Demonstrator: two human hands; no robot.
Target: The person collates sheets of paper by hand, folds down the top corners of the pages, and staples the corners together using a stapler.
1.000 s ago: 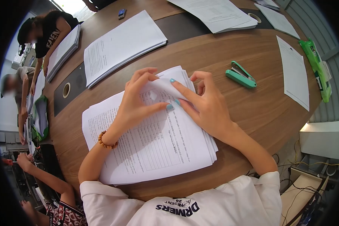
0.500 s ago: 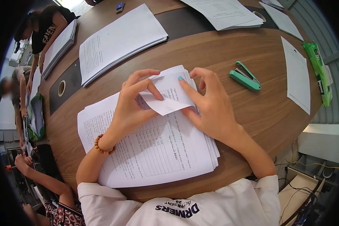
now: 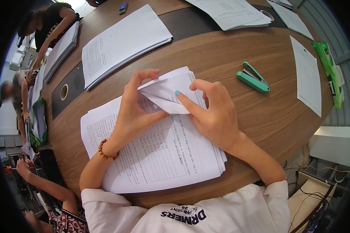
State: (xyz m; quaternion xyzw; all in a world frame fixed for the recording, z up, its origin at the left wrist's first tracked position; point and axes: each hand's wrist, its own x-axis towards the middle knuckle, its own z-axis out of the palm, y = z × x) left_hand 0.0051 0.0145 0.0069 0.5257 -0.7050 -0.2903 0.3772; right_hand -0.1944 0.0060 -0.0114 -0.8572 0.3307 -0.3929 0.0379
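A thick stack of printed sheets (image 3: pixel 155 155) lies on the table in front of me, and the far end of its top sheet (image 3: pixel 169 101) is folded back toward me. My left hand (image 3: pixel 138 103), with a brown bead bracelet (image 3: pixel 106 151) at the wrist, grips the left side of that fold, thumb at its lower edge. From the right, my right hand (image 3: pixel 216 112) holds the fold too. Its index finger, with a blue nail, presses on top while the thumb is mostly hidden. A green stapler (image 3: pixel 253 79) rests to the right of the stack.
More paper stacks (image 3: pixel 124 42) (image 3: pixel 231 13) lie farther back. Single printed sheets (image 3: pixel 306 75) and a green packet (image 3: pixel 329 73) line the right edge. Other people (image 3: pixel 52 27) handle papers at the left. A small blue object (image 3: pixel 123 7) lies at the back.
The top sheet's corner has been folded over further into a larger flap. My left fingers have lifted back from it, and my right index finger has slid down toward me onto the flap.
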